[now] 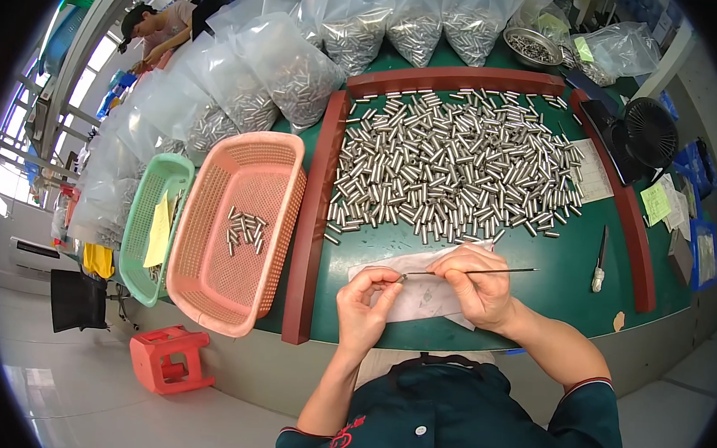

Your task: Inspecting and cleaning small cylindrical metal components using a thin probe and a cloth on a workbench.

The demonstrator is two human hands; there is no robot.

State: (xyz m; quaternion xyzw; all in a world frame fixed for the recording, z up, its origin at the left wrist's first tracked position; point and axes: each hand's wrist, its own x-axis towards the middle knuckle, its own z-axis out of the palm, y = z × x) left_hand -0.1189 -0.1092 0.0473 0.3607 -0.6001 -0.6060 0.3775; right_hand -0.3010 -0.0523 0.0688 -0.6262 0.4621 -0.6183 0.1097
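Between the fingertips of my left hand (367, 304) is a small metal pin, mostly covered by the fingers. My right hand (478, 287) pinches a thin dark rod (499, 271), whose left end meets the pin. Under both hands lies a white cloth (419, 300) with grey smudges. Beyond them a broad heap of short shiny metal pins (452, 164) spreads over the green table (536, 276). To the left, a pink plastic basket (188, 250) holds several similar pins (246, 229) on its bottom.
Dark red bars (312, 246) frame the heap at left, back and right. A green basket (137, 280) stands beyond the pink one. Bags of pins (294, 76) line the back and left. At right are a black fan (650, 131) and a knife-like tool (600, 259). Another person (161, 31) works far left.
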